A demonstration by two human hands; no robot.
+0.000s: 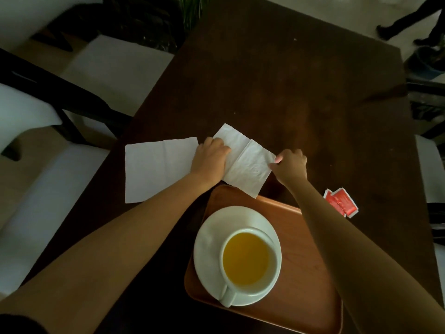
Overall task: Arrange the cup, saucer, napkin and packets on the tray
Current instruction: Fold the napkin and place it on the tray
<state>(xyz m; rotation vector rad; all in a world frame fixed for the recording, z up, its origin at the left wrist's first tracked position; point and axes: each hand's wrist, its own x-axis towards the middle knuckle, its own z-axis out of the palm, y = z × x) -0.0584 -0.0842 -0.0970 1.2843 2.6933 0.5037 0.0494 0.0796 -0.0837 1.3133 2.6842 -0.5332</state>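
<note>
Clamping napkin [248, 165] on dark table [289, 92]: left hand [210, 159], right hand [291, 166], grips tight.

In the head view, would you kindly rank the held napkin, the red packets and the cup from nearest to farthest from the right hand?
1. held napkin, pinched at its corner by the right hand.
2. red packets, on the table to its right.
3. cup, on the tray, nearer the person.
</note>
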